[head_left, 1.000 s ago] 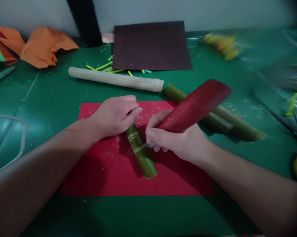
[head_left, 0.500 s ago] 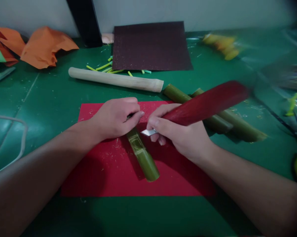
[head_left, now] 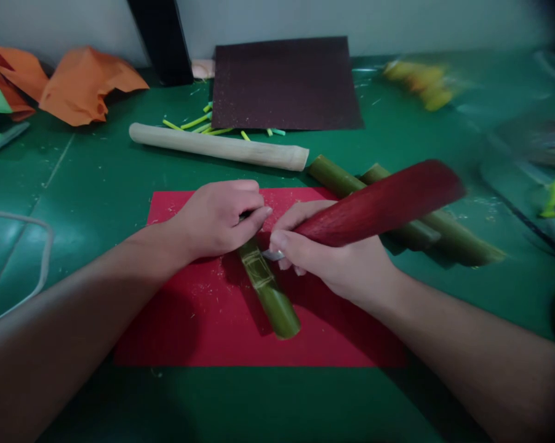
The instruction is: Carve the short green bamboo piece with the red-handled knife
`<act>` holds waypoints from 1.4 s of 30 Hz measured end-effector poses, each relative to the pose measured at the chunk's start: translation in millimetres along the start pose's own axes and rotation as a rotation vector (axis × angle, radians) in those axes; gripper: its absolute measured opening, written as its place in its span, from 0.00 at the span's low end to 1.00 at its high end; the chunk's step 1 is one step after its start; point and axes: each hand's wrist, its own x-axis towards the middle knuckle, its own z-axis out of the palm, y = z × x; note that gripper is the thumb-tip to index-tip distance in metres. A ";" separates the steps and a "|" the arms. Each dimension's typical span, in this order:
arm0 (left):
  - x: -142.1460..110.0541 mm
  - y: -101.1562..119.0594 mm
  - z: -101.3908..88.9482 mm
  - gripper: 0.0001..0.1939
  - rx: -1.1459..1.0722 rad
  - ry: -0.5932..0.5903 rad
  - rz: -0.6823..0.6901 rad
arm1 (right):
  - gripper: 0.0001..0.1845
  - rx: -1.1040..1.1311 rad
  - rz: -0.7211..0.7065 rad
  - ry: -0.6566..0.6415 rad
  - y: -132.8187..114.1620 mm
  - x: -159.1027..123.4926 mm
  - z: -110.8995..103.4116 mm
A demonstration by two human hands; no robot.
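Observation:
A green bamboo piece (head_left: 277,304) lies slanted on a red sheet (head_left: 176,335), with pale cut lines scored in its upper side. Its far end is covered by my left hand (head_left: 224,215), whose fingers are closed around it. In my right hand (head_left: 319,249) is a carving knife with a thick red handle (head_left: 388,200), held like a pen. The short metal blade (head_left: 272,255) meets the right side of the bamboo near the scored lines; its tip is partly hidden by my fingers. Fine shavings are scattered over the sheet.
A pale peeled stick (head_left: 217,147) lies beyond the red sheet. Several green bamboo pieces (head_left: 457,237) rest to the right. Farther back are a dark brown sheet (head_left: 287,83), thin yellow-green strips (head_left: 197,122), crumpled orange paper (head_left: 86,86) and a black upright object (head_left: 162,43).
My right hand has moved slightly left and down, bringing the blade from beside the bamboo to its side. The red handle has tilted a little lower. My left hand keeps its hold.

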 end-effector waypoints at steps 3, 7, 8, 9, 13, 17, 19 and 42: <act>1.1 -0.4 -1.3 0.18 0.000 -0.012 0.007 | 0.09 -0.001 -0.009 -0.051 -4.3 -0.9 0.2; 1.4 0.7 -1.9 0.19 -0.008 -0.012 0.012 | 0.11 -0.004 -0.012 -0.115 -9.2 -0.6 -0.1; 1.3 1.3 -1.8 0.19 -0.013 -0.016 0.015 | 0.12 0.004 -0.018 -0.123 -9.7 -0.3 0.0; 1.1 1.8 -1.5 0.19 -0.019 -0.023 0.019 | 0.12 0.014 -0.026 -0.127 -10.0 0.0 0.0; 0.6 2.7 -0.2 0.19 -0.033 -0.027 0.039 | 0.12 0.026 -0.031 -0.137 -8.7 1.2 0.0; 0.7 1.7 1.4 0.19 -0.040 -0.002 0.071 | 0.11 0.015 -0.031 -0.143 -6.2 1.3 -1.4; 0.9 1.2 2.1 0.19 -0.049 0.013 0.082 | 0.11 0.015 -0.037 -0.138 -5.3 1.0 -2.1; 0.5 -5.4 6.1 0.18 -0.030 0.156 0.046 | 0.12 0.133 0.076 0.058 -4.3 -1.5 3.0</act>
